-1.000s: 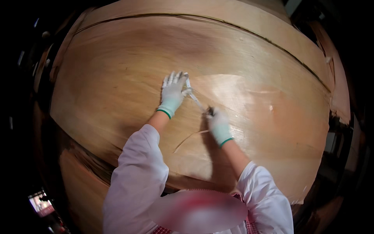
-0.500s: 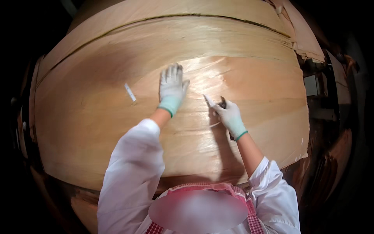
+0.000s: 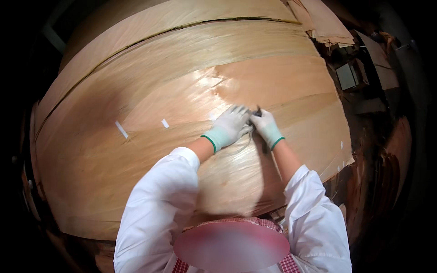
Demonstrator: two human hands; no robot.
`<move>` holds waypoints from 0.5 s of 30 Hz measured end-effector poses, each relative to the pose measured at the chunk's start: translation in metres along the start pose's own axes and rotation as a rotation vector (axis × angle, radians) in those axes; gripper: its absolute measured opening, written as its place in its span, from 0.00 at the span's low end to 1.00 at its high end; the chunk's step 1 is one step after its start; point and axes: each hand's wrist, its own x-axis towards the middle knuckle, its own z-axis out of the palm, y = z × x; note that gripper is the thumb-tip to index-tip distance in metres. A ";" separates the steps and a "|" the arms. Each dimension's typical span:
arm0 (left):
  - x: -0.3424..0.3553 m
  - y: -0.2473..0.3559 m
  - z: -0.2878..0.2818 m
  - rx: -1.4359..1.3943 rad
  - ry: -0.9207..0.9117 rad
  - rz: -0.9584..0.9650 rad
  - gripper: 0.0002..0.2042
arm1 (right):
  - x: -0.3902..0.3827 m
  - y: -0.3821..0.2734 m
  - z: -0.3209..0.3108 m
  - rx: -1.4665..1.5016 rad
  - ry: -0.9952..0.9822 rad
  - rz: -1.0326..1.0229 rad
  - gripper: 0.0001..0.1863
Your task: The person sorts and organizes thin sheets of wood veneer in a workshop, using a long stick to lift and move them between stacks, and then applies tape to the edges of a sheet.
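Note:
Both my hands wear white knit gloves with green cuffs and meet over a broad, thin sheet of light wood veneer (image 3: 154, 182). My right hand (image 3: 268, 128) is closed round a small dark hand tool (image 3: 258, 112), mostly hidden by the fingers. Against it, my left hand (image 3: 229, 125) has its fingers bent and drawn together at the tool's left side; what they pinch is hidden. A white tape strip (image 3: 121, 129) lies on the veneer to the left, and a shorter white tape strip (image 3: 165, 123) lies between it and my left hand.
A dark gap crosses the veneer's far side, with another pale sheet (image 3: 200, 10) beyond it. More veneer sheets (image 3: 325, 22) lie at the far right. Past the ragged right edge stands a box with a pale face (image 3: 347, 76). Small white bits (image 3: 342, 144) sit near that edge.
My left hand has lifted from lying flat and come right, to the tool in my right hand. The shorter tape strip now shows where it lay. The view has shifted and turned somewhat.

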 end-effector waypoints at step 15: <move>0.030 -0.004 0.050 0.233 0.389 -0.545 0.31 | -0.090 -0.062 -0.244 0.110 0.328 -0.171 0.05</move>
